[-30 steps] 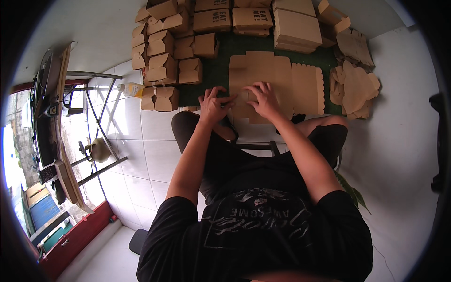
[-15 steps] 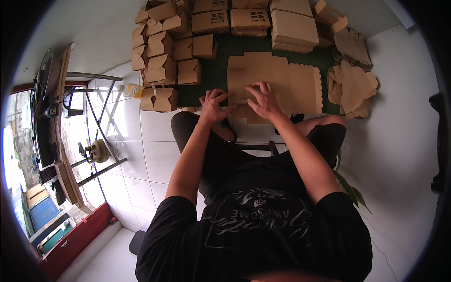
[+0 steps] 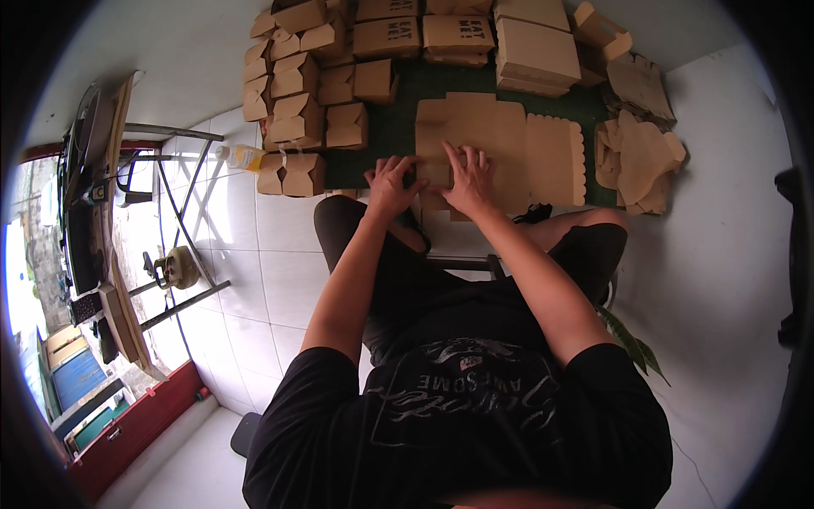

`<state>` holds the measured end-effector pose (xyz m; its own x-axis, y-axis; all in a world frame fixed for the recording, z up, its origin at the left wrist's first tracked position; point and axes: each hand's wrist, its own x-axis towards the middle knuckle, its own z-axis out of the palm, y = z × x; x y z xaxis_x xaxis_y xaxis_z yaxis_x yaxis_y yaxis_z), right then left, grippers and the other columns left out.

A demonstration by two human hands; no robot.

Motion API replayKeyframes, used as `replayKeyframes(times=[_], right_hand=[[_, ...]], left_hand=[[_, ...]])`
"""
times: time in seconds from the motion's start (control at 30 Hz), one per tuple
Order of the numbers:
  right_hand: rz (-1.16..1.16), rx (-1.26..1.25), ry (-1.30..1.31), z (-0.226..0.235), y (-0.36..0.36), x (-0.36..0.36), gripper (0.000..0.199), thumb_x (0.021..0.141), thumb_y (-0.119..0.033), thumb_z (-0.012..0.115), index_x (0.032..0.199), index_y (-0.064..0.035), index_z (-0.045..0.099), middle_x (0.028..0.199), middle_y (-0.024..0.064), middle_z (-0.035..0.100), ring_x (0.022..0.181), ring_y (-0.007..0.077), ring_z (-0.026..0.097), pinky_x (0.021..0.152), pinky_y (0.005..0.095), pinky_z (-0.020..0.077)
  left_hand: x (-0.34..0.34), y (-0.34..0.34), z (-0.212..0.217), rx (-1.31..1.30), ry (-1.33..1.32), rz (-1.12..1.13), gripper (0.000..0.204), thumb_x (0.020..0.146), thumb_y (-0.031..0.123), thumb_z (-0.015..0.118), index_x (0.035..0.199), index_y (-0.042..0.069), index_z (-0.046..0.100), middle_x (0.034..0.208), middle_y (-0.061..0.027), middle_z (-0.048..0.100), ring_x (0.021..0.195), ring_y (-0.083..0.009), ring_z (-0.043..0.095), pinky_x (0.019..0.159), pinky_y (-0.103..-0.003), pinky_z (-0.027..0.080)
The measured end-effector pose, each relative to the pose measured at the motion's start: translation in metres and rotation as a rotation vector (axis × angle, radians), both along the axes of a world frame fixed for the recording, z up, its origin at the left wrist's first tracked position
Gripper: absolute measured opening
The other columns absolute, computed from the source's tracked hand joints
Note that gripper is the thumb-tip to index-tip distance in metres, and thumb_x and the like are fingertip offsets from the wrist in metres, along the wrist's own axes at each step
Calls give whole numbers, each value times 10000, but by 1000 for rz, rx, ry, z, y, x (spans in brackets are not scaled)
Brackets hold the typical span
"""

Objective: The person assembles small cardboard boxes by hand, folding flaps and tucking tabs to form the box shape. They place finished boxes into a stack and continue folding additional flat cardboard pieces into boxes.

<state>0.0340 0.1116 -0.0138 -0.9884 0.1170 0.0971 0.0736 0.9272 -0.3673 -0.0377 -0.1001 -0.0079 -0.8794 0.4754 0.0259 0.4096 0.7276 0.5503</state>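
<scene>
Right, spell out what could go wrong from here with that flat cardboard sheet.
The cardboard sheet could crease off-line: the left hand and right hand both work at its left end, so uneven pressure might bend it askew.
Its scalloped end has no hand on it and may swing or lift.
Its near edge seems to jut past the green surface toward the lap, so a knee might bump it.

A plain brown cardboard box blank [image 3: 492,131] lies unfolded, mostly flat, on a green surface [image 3: 437,78], with a scallop-edged flap [image 3: 555,161] extending to the right. A tab juts from its far edge; folds at its near left are partly hidden.
</scene>
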Motion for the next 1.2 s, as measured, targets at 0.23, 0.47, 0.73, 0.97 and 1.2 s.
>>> replayKeyframes(times=[0.23, 0.47, 0.73, 0.97, 1.2], right_hand=[[-22, -43, -26, -12, 12, -6, 1214, 763, -528, 1014, 1776, -300, 385, 1486, 82, 581, 1387, 357, 549, 1124, 615, 459], [26, -50, -85, -5, 23, -6, 1173, 799, -427, 1014, 1778, -306, 378, 1471, 85, 582, 1379, 346, 555, 1115, 592, 472], [77, 0, -101, -3, 19, -3, 1208, 837, -403, 982, 1824, -339, 288, 1534, 96, 545, 1427, 366, 509, 1156, 619, 427], [101, -98, -112, -11, 33, -2, 1077, 927, -173, 865, 1822, -283, 275, 1613, 125, 537, 1533, 400, 466, 1195, 641, 417], [-62, -233, 48, -23, 37, -28, 742, 962, -29, 671, 1678, -117, 497, 1567, 186, 599, 1408, 425, 612, 1134, 618, 514]], left_hand=[[-1, -2, 1, -26, 21, -44, 511, 906, 383, 911, 1392, 333, 762, 1182, 20, 715, 1287, -291, 623, 1088, -599, 430], [-2, -3, 2, -55, 17, -73, 538, 920, 372, 902, 1437, 357, 751, 1258, 7, 703, 1317, -296, 623, 1114, -605, 434], [-14, -5, 5, 7, -137, -57, 674, 882, 325, 912, 1518, 341, 690, 1244, -7, 692, 1312, -305, 619, 1078, -610, 455], [-50, 33, 11, 6, 343, -43, 847, 958, 316, 840, 1725, 295, 481, 1382, -83, 719, 1466, -311, 592, 1132, -631, 457], [-66, 36, 8, -191, 265, -203, 451, 1107, 343, 715, 1531, 195, 684, 1499, -68, 736, 1548, -287, 566, 1224, -618, 400]])
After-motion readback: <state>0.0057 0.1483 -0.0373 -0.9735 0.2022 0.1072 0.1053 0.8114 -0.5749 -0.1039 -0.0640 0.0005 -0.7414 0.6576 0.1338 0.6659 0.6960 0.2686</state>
